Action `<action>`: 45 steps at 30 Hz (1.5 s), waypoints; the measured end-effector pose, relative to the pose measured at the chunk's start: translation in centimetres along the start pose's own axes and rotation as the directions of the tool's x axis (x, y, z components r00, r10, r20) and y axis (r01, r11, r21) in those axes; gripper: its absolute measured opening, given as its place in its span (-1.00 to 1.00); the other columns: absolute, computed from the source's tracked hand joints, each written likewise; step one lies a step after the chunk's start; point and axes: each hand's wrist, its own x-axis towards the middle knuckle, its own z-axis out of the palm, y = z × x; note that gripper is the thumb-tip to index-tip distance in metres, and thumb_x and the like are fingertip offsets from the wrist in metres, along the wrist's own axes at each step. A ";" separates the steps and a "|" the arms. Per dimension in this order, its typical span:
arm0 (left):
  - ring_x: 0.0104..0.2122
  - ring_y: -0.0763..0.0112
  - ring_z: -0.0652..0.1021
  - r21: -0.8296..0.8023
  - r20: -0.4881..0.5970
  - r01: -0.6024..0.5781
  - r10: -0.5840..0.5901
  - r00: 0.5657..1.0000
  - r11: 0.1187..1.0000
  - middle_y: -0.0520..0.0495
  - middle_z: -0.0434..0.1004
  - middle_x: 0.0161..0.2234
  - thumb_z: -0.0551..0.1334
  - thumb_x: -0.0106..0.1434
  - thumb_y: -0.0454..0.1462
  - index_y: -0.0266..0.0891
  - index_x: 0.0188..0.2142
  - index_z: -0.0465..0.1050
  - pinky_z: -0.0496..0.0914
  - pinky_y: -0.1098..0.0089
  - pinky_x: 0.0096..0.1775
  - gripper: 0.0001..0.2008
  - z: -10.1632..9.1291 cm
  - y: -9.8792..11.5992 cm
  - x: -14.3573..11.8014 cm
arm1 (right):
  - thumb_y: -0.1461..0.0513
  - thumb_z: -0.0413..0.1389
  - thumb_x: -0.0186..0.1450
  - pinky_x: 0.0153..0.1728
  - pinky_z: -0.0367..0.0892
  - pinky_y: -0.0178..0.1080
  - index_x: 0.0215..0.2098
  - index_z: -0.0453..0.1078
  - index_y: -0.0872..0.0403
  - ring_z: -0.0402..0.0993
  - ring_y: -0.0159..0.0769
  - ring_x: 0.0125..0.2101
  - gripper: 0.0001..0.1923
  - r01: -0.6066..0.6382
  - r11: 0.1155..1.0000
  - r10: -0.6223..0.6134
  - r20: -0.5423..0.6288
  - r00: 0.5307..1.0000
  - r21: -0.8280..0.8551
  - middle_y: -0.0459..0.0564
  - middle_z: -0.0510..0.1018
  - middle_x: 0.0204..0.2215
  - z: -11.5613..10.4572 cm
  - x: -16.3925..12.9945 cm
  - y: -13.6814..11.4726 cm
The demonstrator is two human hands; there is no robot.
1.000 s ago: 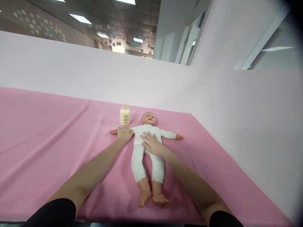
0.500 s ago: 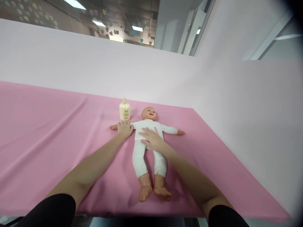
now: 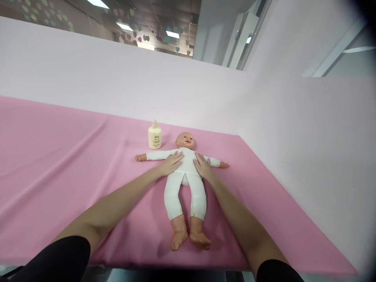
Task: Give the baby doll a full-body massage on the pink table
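Observation:
A baby doll (image 3: 188,164) in a white suit lies on its back, arms stretched out sideways, head toward the wall and bare feet toward me. My left hand (image 3: 172,163) rests on the left side of its chest, fingers extended and pointing inward. On the opposite side of the chest lies my right hand (image 3: 202,166), its fingers stretched out flat toward the doll's shoulder. Neither hand grips anything. A pale yellow bottle (image 3: 154,136) with a rounded top stands upright behind the doll's outstretched arm on the left.
A pink cloth (image 3: 73,156) with some creases covers the table. A white wall (image 3: 123,86) runs along the back and another rises at the right. Above the back wall is a window (image 3: 158,27) with heart-shaped decorations.
My left hand has moved right from the doll's arm onto its chest. My right hand has shifted from the belly up and right to the side of the chest.

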 end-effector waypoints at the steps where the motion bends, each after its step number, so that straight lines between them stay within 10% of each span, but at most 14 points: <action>1: 0.28 0.22 -0.05 -0.010 0.055 -0.047 0.047 0.997 0.999 -0.06 -0.03 0.28 -0.17 0.36 -0.08 -0.18 0.25 0.02 -0.14 0.07 0.22 -0.48 0.0 0.9 0.0 | 0.03 -0.32 0.37 0.22 -0.33 0.16 0.29 -0.10 0.02 -0.12 -0.19 0.28 -0.44 0.002 1.000 -0.002 -0.004 1.000 0.003 0.03 0.05 0.27 0.0 0.0 0.0; 10: 0.18 0.28 0.24 -0.058 0.242 -0.480 0.479 0.844 0.875 -0.10 0.29 0.15 -0.04 0.35 -0.10 -0.12 0.19 0.15 -0.12 0.13 0.21 -0.55 0.1 7.5 -2.2 | 0.06 -0.32 0.37 0.21 -0.33 0.17 0.28 -0.07 0.03 -0.10 -0.17 0.27 -0.45 0.034 0.999 -0.033 -0.033 0.999 0.025 0.05 0.07 0.26 0.1 0.0 0.2; 25: 0.00 0.27 0.42 -0.289 0.356 -0.691 0.745 0.564 0.662 -0.08 0.52 -0.10 0.11 0.26 -0.07 -0.13 -0.09 0.43 -0.02 0.24 0.18 -0.68 1.9 13.4 -5.5 | 0.06 -0.31 0.37 0.22 -0.33 0.15 0.28 -0.08 0.01 -0.10 -0.21 0.27 -0.45 0.028 0.999 -0.027 -0.021 0.999 0.026 0.00 0.08 0.26 -0.2 -0.2 -0.2; 30: 0.04 0.33 0.40 -0.216 0.256 -0.571 0.610 0.750 0.792 -0.09 0.46 0.00 -0.05 0.36 -0.16 -0.14 -0.03 0.41 0.01 0.22 0.18 -0.66 0.9 11.3 -3.6 | 0.06 -0.33 0.37 0.22 -0.34 0.16 0.29 -0.09 0.03 -0.12 -0.19 0.27 -0.45 0.018 1.000 -0.018 -0.006 1.000 0.021 0.02 0.05 0.27 0.0 0.0 0.1; 35: 0.23 0.32 0.15 -0.033 0.126 -0.204 0.207 0.970 0.978 -0.07 0.20 0.20 -0.17 0.38 -0.12 -0.14 0.18 0.17 -0.12 0.12 0.22 -0.54 0.3 6.3 -1.3 | 0.06 -0.33 0.37 0.20 -0.32 0.19 0.29 -0.12 0.04 -0.12 -0.16 0.27 -0.44 0.033 0.999 -0.033 0.015 0.999 0.010 0.05 0.03 0.27 0.0 -0.1 0.0; 45: 0.27 0.27 0.03 0.045 -0.079 0.180 -0.176 0.981 0.983 -0.09 -0.04 0.29 -0.22 0.37 -0.10 -0.21 0.26 0.00 -0.06 0.17 0.21 -0.47 0.8 -1.5 -0.3 | 0.03 -0.31 0.38 0.22 -0.32 0.12 0.27 -0.04 0.01 -0.07 -0.21 0.26 -0.46 0.041 0.998 -0.041 0.004 0.999 -0.046 0.01 0.10 0.25 -0.4 0.4 0.8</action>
